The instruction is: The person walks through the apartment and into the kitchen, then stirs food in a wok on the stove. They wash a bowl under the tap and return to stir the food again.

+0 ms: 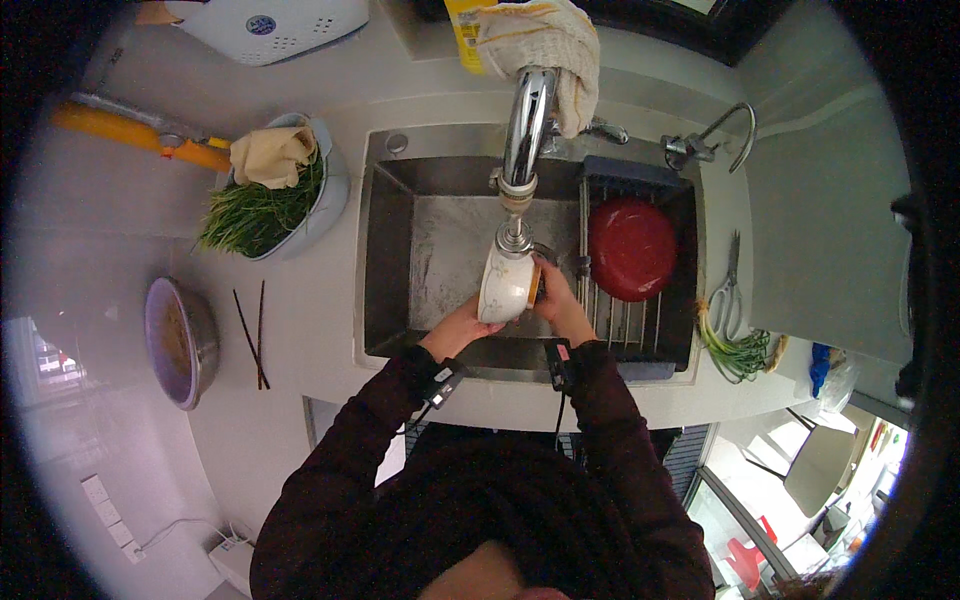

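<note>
A white bowl with a faint printed pattern (502, 289) is tipped on its side over the stainless steel sink (446, 247). My left hand (459, 330) grips its lower edge from the left. On the other side, my right hand (559, 300) holds an orange-brown strip (535, 286) against the bowl; whether that is a sponge or part of the bowl is unclear. Right above the bowl hangs the spray head (514, 238) of the chrome faucet (528, 127). My right fingers are partly hidden, and I cannot tell whether water is running.
Right in the sink, a red dish (632, 249) sits on a metal rack (615, 326). Scissors (727, 300) and green onions (735, 349) lie beyond. Leftward are a bucket (334, 195) of greens (262, 214), chopsticks (260, 330) and a metal basin (201, 345). A cloth (544, 45) drapes the faucet.
</note>
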